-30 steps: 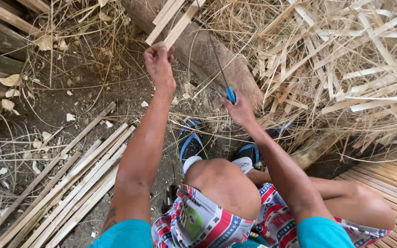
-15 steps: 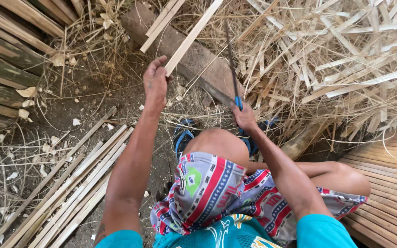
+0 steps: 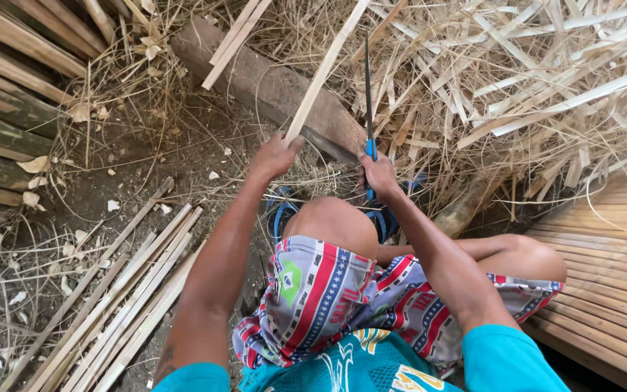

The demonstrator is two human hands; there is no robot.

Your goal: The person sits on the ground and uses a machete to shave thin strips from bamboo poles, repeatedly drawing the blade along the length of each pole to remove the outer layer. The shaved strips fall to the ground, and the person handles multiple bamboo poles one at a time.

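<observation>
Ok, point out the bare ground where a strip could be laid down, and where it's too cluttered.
Barest patch: the dirt between the log, the stacked planks and the laid strips. Crowded: the shavings heap on the right, and the middle, where the left hand holds a bamboo strip and the right hand a knife.

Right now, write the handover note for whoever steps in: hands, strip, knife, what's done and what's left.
Left hand grips a bamboo strip, its far end slanting up over the log.
Right hand holds a blue-handled knife, blade pointing up, apart from the strip.
Done: cut strips lie on the ground at left; shavings are piled at right.
Left: the held strip shows no cut yet.
</observation>
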